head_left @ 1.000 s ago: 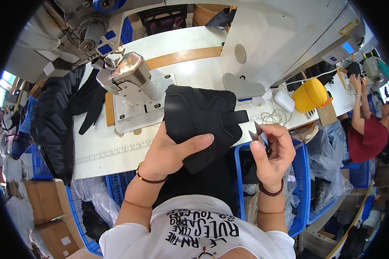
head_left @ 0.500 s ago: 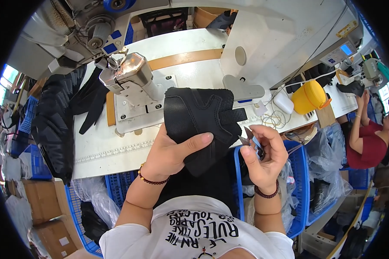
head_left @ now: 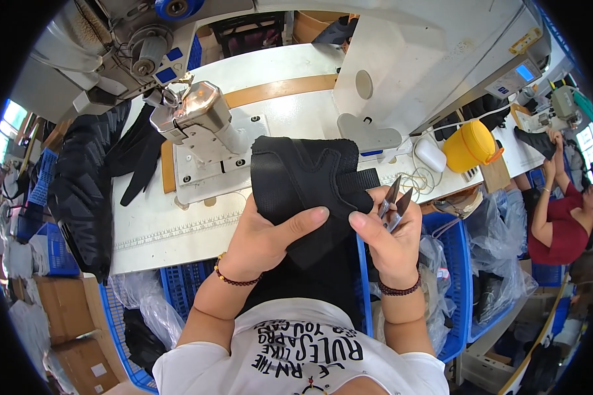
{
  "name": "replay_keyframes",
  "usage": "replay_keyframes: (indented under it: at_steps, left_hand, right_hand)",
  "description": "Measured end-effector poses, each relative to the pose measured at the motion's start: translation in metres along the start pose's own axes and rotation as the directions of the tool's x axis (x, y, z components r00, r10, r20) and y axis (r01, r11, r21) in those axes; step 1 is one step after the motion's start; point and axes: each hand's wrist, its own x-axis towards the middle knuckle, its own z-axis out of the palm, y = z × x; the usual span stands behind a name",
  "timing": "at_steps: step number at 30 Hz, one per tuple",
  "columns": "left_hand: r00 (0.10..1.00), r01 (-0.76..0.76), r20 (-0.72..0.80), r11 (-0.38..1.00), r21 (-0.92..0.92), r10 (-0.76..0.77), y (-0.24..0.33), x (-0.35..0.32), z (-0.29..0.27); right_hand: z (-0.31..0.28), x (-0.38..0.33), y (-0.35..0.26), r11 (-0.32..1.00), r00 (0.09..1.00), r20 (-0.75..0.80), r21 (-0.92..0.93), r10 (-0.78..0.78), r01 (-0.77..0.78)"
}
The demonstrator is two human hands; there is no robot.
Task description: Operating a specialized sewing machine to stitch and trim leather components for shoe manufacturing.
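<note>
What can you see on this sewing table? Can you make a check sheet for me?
Surface: white worktable, partly covered.
Job's things: black fabric shoe-upper piece on the table edge; small metal thread snips, blades open.
Clutter: yellow plastic cup, small white case, black fabric pile.
Grippers: left hand holds the fabric; right hand holds the snips.
Cables: white cord loosely coiled beside the case.
Surroundings: grey sewing machine, blue plastic crates, another person working nearby.
</note>
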Motion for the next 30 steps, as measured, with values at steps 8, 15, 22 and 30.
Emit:
replay_keyframes:
  at_steps: [8, 15, 22, 30]
  left_hand:
    - [0.998, -0.053, 0.010, 0.976, -0.210, 0.057, -0.015, -0.001, 0.002]
    - [0.998, -0.029, 0.045, 0.907, -0.420, 0.052, -0.010, 0.003, -0.007]
    - [0.984, -0.088, 0.079, 0.826, -0.557, 0.158, -0.020, 0.005, -0.008]
    - [0.975, -0.082, 0.122, 0.813, -0.576, 0.185, -0.010, 0.003, -0.010]
  right_hand:
    - [0.004, 0.000, 0.012, 0.949, 0.989, -0.105, 0.307, 0.108, -0.071]
    - [-0.055, 0.022, 0.052, 0.553, 0.991, -0.134, -0.823, 0.031, -0.128]
    - [-0.077, 0.034, 0.059, 0.303, 0.954, 0.086, -0.937, -0.287, 0.176]
    - [-0.022, -0.004, 0.055, 0.923, 0.919, 0.230, -0.294, 0.321, -0.249]
